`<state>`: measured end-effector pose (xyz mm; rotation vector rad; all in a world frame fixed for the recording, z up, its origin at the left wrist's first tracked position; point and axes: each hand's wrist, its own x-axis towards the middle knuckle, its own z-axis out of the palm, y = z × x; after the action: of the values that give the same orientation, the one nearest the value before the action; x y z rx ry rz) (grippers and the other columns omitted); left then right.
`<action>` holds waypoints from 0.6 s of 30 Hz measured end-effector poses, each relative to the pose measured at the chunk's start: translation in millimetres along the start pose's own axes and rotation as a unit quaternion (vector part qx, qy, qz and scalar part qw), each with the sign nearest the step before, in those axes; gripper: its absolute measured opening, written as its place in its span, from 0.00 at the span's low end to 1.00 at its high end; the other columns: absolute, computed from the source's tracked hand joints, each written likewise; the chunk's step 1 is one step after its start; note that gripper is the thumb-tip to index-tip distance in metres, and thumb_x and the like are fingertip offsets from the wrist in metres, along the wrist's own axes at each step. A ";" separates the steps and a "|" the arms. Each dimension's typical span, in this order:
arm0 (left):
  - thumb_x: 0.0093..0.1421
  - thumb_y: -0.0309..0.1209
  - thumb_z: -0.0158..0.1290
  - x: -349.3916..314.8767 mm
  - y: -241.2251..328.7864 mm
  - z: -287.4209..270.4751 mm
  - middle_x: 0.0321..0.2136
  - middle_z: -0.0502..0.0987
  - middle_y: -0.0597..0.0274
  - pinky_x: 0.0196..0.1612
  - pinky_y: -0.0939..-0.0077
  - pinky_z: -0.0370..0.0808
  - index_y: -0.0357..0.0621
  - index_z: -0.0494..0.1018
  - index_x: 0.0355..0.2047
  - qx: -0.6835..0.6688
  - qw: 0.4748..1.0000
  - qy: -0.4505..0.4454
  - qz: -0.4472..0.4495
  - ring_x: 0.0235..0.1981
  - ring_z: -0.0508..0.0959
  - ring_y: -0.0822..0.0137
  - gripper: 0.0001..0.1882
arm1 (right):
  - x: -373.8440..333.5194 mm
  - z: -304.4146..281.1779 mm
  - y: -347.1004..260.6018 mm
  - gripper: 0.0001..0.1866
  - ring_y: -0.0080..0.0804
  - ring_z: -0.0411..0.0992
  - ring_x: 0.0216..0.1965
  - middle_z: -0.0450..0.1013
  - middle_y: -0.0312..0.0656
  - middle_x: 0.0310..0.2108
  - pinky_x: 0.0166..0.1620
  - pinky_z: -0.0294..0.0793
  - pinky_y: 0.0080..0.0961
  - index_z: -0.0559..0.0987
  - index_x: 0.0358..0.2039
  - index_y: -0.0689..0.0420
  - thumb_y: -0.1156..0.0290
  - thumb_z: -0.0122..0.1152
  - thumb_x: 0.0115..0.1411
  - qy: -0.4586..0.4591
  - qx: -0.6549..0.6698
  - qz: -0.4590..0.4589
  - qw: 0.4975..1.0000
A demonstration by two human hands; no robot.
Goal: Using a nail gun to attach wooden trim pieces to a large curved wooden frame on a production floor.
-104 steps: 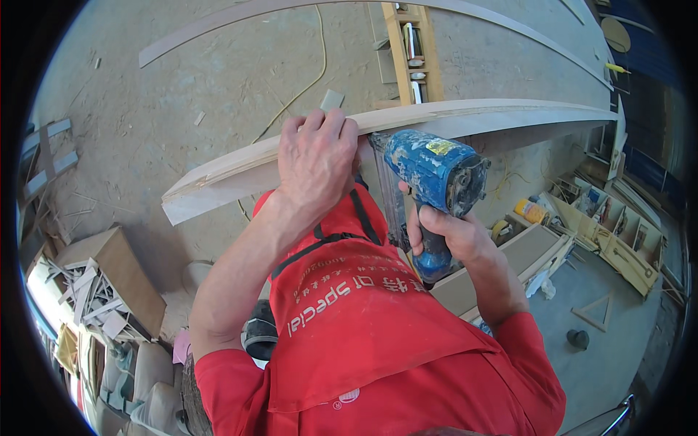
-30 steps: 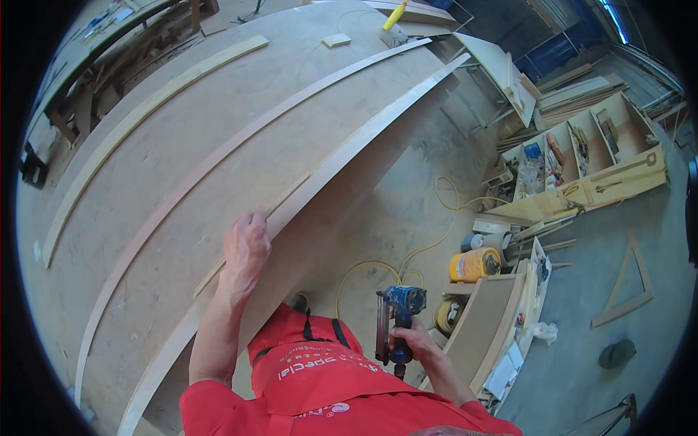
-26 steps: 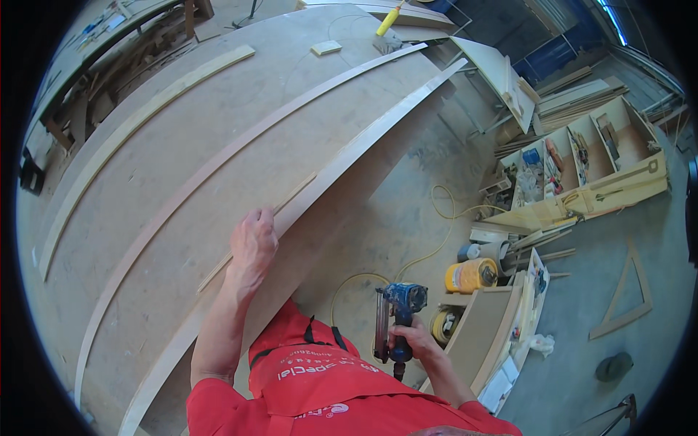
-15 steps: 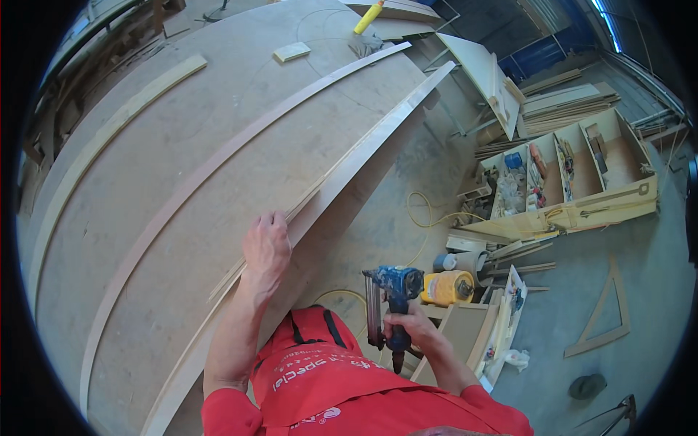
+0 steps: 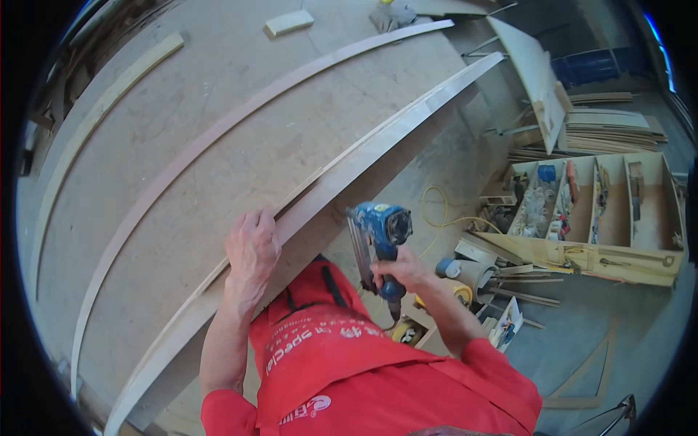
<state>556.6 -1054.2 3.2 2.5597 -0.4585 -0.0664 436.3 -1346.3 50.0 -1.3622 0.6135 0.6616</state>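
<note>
Long, thin wooden strips (image 5: 392, 135) lie along the near edge of the broad worktable (image 5: 291, 138). My left hand (image 5: 254, 243) is closed over these strips about midway along, its fingers curled round their upper edge. A blue nail gun (image 5: 383, 224) with a long dark magazine is gripped by its handle in my right hand (image 5: 404, 270). It is held upright in the air to the right of the strips, apart from them. The fingertips of my left hand are partly hidden behind the wood.
Two more curved strips, one pinkish (image 5: 190, 154) and one yellowish (image 5: 109, 109), rest on the table beside a small wood block (image 5: 289, 24). A compartmented wooden toolbox (image 5: 582, 247) stands at the right. A yellow hose (image 5: 429, 207), offcuts and a triangular wooden frame (image 5: 578, 400) are on the floor.
My right hand has raised the nail gun and brought it left, nearer the strips. The left hand still grips the wood, the strips now closer together there. The whole view has shifted.
</note>
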 end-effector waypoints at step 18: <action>0.60 0.28 0.62 17.5 46.3 26.0 0.38 0.81 0.57 0.41 0.57 0.80 0.43 0.80 0.46 -0.003 0.999 0.010 -0.049 0.41 0.81 0.53 0.14 | 33.7 -76.5 -70.8 0.28 0.28 0.75 0.22 0.74 0.38 0.25 0.30 0.75 0.30 0.68 0.57 0.65 0.80 0.63 0.56 -0.084 -0.049 0.015 0.995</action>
<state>555.2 -1110.0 5.5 2.5741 -0.3249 -0.0776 510.0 -1426.0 64.2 -1.3739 0.4727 0.8305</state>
